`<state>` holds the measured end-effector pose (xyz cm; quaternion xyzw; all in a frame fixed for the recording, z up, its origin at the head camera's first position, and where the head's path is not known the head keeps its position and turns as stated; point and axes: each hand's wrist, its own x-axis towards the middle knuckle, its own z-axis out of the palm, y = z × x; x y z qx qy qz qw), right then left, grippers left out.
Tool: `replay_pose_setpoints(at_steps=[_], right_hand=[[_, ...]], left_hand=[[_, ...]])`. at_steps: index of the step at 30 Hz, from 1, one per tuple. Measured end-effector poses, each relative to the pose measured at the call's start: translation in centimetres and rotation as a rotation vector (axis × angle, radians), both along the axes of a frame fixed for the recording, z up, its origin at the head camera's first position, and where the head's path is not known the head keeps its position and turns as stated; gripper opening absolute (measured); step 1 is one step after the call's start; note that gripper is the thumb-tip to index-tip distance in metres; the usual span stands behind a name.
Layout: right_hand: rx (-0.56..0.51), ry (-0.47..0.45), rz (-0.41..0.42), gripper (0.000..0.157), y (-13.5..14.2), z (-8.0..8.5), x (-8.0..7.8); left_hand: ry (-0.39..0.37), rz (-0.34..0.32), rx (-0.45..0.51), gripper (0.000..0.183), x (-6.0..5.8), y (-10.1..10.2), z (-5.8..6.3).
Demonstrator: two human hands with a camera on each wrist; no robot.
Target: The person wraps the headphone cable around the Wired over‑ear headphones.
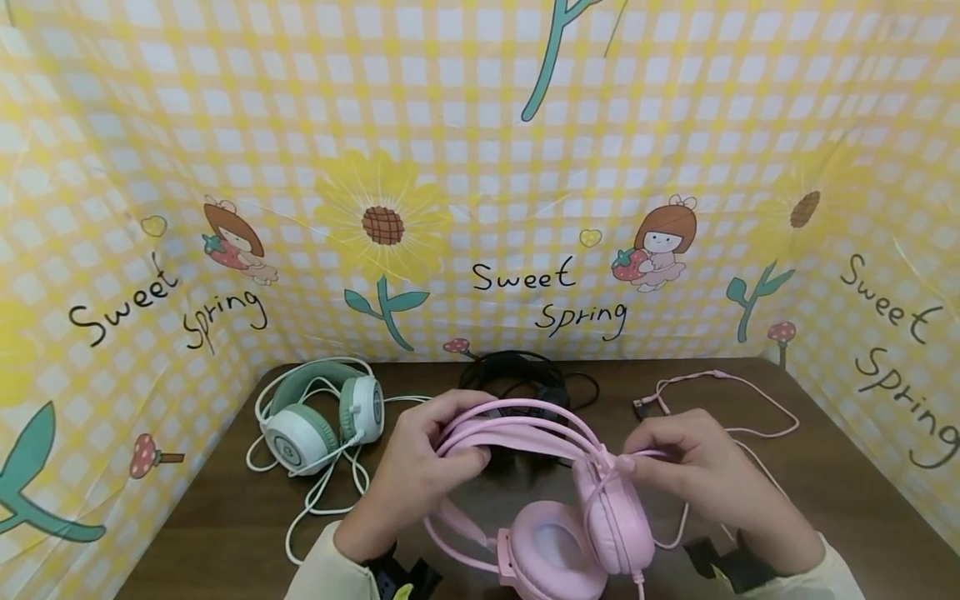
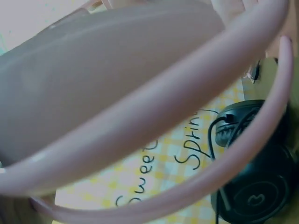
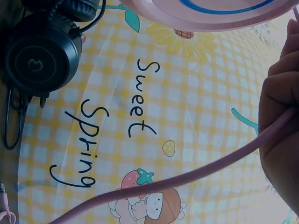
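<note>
My left hand (image 1: 420,462) grips the headband of the pink headphones (image 1: 618,529), thumb below and fingers over the top. The headphones hang tilted above the table, with both ear cups towards me. Beside the right-hand ear cup, my right hand (image 1: 697,458) pinches the pink headphone cable (image 3: 201,175), which runs out from between its fingers in the right wrist view. Close up in the left wrist view, the pink headband (image 2: 154,102) hides most of the left hand. More of the pink cord (image 1: 776,433) lies loose on the table at the right.
White and green headphones (image 1: 300,442) lie at the table's left with their white cable (image 1: 311,512) in loops. Black headphones (image 1: 551,392) sit at the back, partly behind the pink headband. A yellow checked cloth (image 1: 480,192) walls in the dark wooden table (image 1: 202,533).
</note>
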<state>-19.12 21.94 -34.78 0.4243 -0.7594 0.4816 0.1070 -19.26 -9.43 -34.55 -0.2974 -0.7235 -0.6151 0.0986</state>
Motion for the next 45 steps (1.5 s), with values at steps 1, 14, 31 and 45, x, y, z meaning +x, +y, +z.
replay_pose_setpoints(at_steps=[1,14,31,45], right_hand=[[0.001,0.001,-0.003,0.031,0.1,0.0,0.0],[0.043,-0.006,-0.018,0.031,0.2,0.5,-0.3],[-0.048,-0.066,0.082,0.018,-0.3,-1.9,-2.3],[-0.138,-0.14,0.102,0.016,-0.6,-4.1,-4.0]], left_hand=[[-0.001,-0.011,0.011,0.043,-0.2,-0.1,0.0],[0.005,-0.116,0.034,0.051,-1.0,-0.6,-0.3],[-0.292,-0.38,0.281,0.052,-1.9,-0.8,-1.4],[-0.36,-0.55,0.466,0.046,-2.8,-0.2,-2.8]])
